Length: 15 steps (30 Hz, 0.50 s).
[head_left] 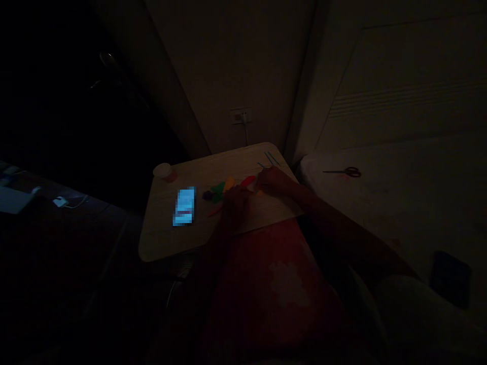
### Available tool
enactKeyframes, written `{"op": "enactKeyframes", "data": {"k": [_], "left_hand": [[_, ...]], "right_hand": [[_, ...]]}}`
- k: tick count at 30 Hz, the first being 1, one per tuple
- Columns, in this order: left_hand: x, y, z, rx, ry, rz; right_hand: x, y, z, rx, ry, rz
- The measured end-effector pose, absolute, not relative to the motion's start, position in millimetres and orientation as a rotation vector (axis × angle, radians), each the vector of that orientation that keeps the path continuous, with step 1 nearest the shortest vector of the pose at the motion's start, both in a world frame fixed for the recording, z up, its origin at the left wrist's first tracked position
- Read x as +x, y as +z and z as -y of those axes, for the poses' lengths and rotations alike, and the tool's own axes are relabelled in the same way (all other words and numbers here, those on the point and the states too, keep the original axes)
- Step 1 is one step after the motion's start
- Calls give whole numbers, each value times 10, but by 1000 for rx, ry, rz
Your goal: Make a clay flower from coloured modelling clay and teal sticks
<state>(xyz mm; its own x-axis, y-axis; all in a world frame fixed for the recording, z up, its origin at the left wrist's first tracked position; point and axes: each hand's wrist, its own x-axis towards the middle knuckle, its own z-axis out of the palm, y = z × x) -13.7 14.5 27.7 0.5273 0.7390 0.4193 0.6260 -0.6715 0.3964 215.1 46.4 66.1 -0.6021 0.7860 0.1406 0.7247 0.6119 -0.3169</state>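
In dim light, both hands work close together over a small wooden table. My left hand is low over the tabletop with its fingers curled, touching or just above a group of small coloured pieces. Beside it are a purple piece, a green piece, an orange-yellow piece and a thin red strip. My right hand is closed in a pinch near a bright red piece. What the fingers of either hand hold is too dark and small to make out.
A lit phone lies left of the hands, with a pale-lidded tub behind it. Thin sticks lie at the table's back right. Scissors rest on a pale surface to the right. A plug sits in a wall socket.
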Motion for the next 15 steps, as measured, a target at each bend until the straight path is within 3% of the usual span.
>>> {"op": "enactKeyframes", "data": {"k": [15], "left_hand": [[-121, 260, -122, 2652, 748, -1154]], "right_hand": [[2203, 410, -639, -1018, 300, 2447]]}}
